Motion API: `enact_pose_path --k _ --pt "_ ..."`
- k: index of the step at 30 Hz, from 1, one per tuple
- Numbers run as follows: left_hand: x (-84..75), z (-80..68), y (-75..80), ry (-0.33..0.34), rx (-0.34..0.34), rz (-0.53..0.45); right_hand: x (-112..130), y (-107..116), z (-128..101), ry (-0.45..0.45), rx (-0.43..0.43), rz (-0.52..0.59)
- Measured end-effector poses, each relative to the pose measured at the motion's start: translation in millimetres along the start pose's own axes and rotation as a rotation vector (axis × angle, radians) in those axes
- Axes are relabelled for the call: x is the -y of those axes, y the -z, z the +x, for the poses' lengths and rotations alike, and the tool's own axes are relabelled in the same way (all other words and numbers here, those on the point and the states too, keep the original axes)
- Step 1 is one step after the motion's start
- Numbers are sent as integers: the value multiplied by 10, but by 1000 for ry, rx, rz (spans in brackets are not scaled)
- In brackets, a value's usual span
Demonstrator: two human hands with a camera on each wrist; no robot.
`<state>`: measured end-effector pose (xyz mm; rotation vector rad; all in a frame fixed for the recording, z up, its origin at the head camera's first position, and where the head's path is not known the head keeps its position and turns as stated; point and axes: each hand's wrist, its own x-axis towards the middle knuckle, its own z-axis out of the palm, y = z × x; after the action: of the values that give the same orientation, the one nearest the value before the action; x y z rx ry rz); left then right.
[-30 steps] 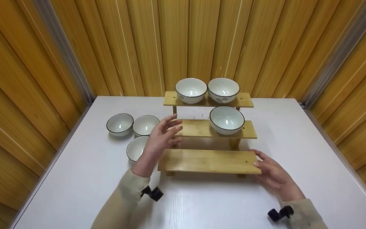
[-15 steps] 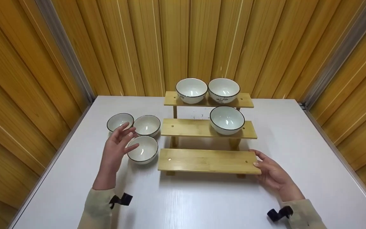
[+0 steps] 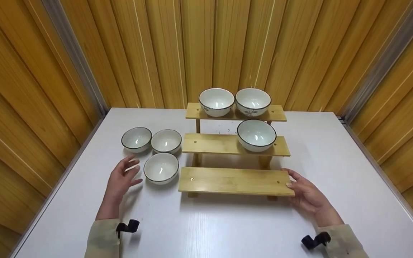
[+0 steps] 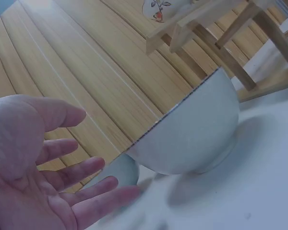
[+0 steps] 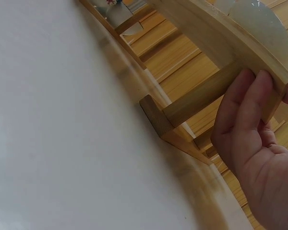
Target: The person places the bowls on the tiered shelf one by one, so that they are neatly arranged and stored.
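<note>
My left hand [image 3: 119,181] hovers just left of the nearest white bowl [image 3: 161,168], fingers spread and holding nothing. In the left wrist view that bowl [image 4: 192,129] stands right of the fingertips, apart from them. Two more dark-rimmed bowls, one at the left [image 3: 136,139] and one beside it [image 3: 166,141], sit behind it on the table. My right hand [image 3: 308,195] grips the right end of the lowest shelf of a three-tier wooden stand [image 3: 235,181], thumb on top. From the right wrist view, its fingers [image 5: 252,103] curl under the board [image 5: 216,33].
Two bowls, a left one [image 3: 216,102] and a right one [image 3: 253,102] with a leaf pattern, stand on the top shelf. Another bowl [image 3: 256,135] sits at the right of the middle shelf. Wood-panelled walls [image 3: 224,46] enclose the white table [image 3: 206,229].
My left hand has moved left and toward the front, away from the stand and past the bowls, uncovering them. My right hand stays on the lowest shelf.
</note>
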<state>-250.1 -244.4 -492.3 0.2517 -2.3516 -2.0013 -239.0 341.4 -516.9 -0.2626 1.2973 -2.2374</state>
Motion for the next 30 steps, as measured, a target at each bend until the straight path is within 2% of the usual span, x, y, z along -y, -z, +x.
enact_pose_path --k 6,11,13,18,22,30 --pt "138 49 -104 24 62 -20 -20 20 -1 7 21 -1" --pt "211 56 -237 51 89 -8 -27 33 4 21 64 88" --pt "234 48 -290 49 99 -12 -26 34 5 23 76 125" --pt "262 39 -384 28 109 -66 -17 24 -1 19 63 119" --pt "262 51 -413 32 93 -118 -7 14 -6 18 43 105" --pt "248 51 -411 46 46 -112 -11 16 -3 19 35 92"
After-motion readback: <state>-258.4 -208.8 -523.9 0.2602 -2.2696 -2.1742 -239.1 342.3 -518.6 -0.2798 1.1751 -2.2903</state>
